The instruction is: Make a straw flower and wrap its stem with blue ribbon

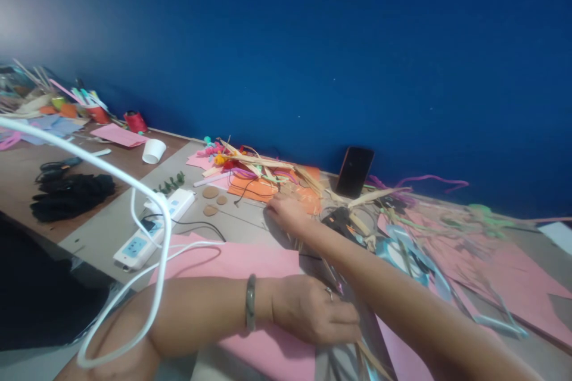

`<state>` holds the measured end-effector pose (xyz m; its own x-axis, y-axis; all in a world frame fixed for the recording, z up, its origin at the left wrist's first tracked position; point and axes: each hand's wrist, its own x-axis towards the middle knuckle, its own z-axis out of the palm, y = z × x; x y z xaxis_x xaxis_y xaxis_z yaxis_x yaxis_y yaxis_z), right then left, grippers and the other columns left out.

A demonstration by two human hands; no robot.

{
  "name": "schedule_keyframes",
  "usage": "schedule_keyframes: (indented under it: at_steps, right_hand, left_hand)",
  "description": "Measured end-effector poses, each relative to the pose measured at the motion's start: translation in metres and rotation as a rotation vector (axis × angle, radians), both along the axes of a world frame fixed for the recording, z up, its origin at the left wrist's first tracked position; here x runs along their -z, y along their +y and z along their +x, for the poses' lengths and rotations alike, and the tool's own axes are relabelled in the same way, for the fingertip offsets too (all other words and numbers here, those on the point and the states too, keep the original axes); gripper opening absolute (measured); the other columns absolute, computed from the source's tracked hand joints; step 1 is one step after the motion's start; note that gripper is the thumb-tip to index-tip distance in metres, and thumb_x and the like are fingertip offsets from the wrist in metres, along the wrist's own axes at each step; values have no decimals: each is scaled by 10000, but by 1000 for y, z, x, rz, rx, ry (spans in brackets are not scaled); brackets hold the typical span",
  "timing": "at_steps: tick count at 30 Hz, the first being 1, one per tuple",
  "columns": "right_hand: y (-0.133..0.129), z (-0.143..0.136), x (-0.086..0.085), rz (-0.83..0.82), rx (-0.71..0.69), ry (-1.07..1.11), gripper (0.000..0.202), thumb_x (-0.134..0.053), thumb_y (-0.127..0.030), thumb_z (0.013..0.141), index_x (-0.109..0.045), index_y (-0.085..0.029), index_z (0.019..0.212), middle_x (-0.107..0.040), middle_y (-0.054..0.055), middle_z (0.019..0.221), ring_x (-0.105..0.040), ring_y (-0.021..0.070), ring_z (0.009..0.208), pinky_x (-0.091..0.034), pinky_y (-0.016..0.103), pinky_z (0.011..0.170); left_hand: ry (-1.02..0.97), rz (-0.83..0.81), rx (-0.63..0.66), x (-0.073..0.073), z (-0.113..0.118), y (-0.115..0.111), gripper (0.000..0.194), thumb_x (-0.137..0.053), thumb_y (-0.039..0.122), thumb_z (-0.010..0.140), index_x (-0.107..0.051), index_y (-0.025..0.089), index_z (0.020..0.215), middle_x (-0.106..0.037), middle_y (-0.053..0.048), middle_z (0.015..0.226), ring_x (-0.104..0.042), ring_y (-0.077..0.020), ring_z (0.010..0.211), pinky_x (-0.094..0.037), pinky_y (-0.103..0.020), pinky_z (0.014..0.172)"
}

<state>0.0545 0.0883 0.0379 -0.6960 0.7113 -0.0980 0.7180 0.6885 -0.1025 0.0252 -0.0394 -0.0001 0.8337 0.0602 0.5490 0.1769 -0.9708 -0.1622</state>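
Observation:
My left hand (317, 312), with a bangle (251, 303) and a ring, is closed low over the pink paper (250, 259). Pale straw-like strips (373, 360) stick out by its fingertips; what exactly the fingers hold is hidden. My right arm crosses beyond it from the lower right. At the near edge of the orange paper (250, 186) is my right hand (288, 212), its fingers blurred and partly hidden. Thin straw pieces lie around it, and round brown discs (210, 191) lie to its left.
A white cable (167, 250) loops in front at left, near a white power strip (138, 248). A phone (355, 171) leans on the blue wall (286, 41). Blue ribbon (397, 256) and pink sheets lie right; a white paper cup (154, 151) and black gloves (74, 195) lie left.

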Motion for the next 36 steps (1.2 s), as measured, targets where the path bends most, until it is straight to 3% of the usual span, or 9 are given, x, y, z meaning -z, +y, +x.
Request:
schedule_keyframes:
  at_steps: [5,9,16,22,30,36]
  right_hand:
    - [6,-12,2,-13,18,-75,226,-505,-98,844,-724,-73,896,-699,190,949,-643,259,871,-437,303,748]
    - [9,-9,1,-50,3,-77,192,-541,-116,835,-726,-63,837,-707,205,903,-641,276,869,-431,316,757]
    - [18,6,-19,-175,-53,82,167,-542,-204,892,-692,-132,898,-707,57,828,-597,137,700,-376,206,594]
    - [19,7,-31,-168,-59,208,182,-502,-158,906,-675,-101,906,-689,51,815,-565,113,679,-368,194,600]
    - [18,6,-18,-152,-86,160,150,-577,-142,866,-721,-138,908,-722,48,884,-612,133,759,-401,196,655]
    - [26,19,-16,-42,-90,26,120,-637,-127,803,-750,-156,828,-719,97,922,-607,220,941,-397,244,731]
  left_hand:
    - [6,5,7,-1,0,0,160,-474,141,914,-616,146,841,-553,-12,746,-490,-95,579,-356,-242,479]
    - [7,14,-3,-9,-1,0,187,-467,121,907,-622,146,804,-556,-13,720,-502,-96,592,-404,-230,538]
    - [-27,31,-4,-11,-1,0,226,-448,123,910,-626,148,773,-590,-22,740,-489,-91,573,-371,-231,473]
    - [-80,37,5,-11,-1,0,215,-468,123,902,-596,146,731,-554,-8,687,-484,-94,555,-346,-238,449]
    - [-106,42,1,-7,-2,0,182,-471,104,891,-602,137,769,-565,-25,741,-504,-101,606,-348,-241,465]
    - [-100,23,-13,-8,-2,0,176,-473,108,893,-593,142,769,-555,-14,732,-465,-99,562,-331,-251,444]
